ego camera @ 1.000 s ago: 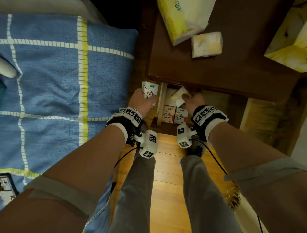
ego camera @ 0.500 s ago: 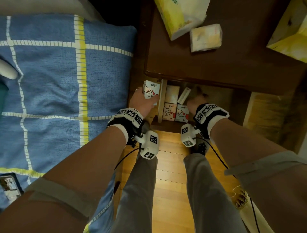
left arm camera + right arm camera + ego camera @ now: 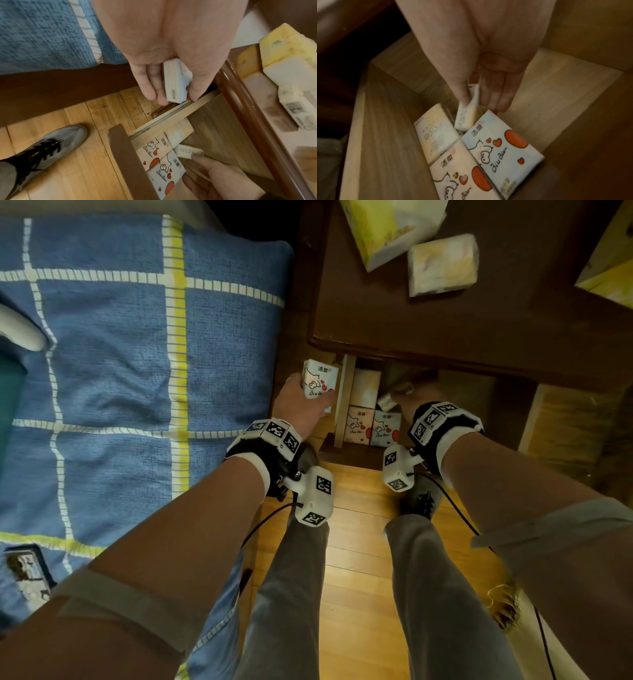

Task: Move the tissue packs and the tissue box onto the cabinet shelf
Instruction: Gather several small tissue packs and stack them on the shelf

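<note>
Three tissue packs (image 3: 471,152) lie on the shelf (image 3: 385,121) at lower centre. Right hand (image 3: 488,88) pinches a fourth pack (image 3: 467,116) above them; left hand (image 3: 171,65) grips another pack (image 3: 178,82) outside. Tissue box (image 3: 387,227) and pack (image 3: 442,263) remain on the cabinet top (image 3: 445,323), upper right

Black wrist straps (image 3: 270,451) with white square-patterned marker blocks, white camera pods (image 3: 317,496), thin black cables, grey trousers (image 3: 291,594), grey lace-up shoe (image 3: 46,148), ring on finger

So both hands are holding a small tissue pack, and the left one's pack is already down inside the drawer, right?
Not quite. The left hand holds its tissue pack outside the drawer, above the floor, as the left wrist view shows. Both hands do hold a pack.
</note>
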